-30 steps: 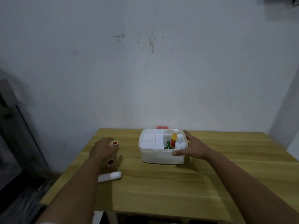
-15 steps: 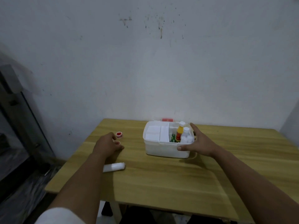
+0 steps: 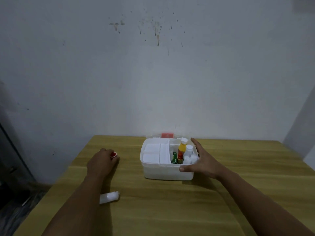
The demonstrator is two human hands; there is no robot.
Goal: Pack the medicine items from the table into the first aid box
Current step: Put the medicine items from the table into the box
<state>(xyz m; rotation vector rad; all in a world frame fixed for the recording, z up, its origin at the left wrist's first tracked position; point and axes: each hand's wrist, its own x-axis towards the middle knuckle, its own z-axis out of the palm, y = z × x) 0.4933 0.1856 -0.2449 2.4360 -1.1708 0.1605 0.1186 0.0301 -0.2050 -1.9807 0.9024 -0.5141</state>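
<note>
Wood makes up the table [image 3: 170, 210], smooth and yellow-brown with long lines running across it. On it, near the far edge, sits the first aid box [image 3: 167, 172], a white plastic tub with round corners and no lid on top. Its left part holds flat white trays [image 3: 154, 153]. Its right part holds standing bottles: a tall yellow bottle [image 3: 181, 149] with a white cap, a white bottle [image 3: 188, 150] beside it, and a small green box [image 3: 174, 157] low down between the trays and the yellow bottle. A red tag [image 3: 167, 135] shows behind the box.

The right hand [image 3: 201, 160] rests on the right end of the box, fingers spread wide along its side and thumb pressed on the near rim.

The left hand [image 3: 100, 162] is left of the box, apart from it, fingers curled around a small round red thing [image 3: 113, 154] with a pale rim. Only a bit of it shows.

Nearer the front edge lies a soft white roll [image 3: 110, 197], partly hidden under the left arm.

The wall [image 3: 153, 74] behind is gray-white with dark spots.
</note>
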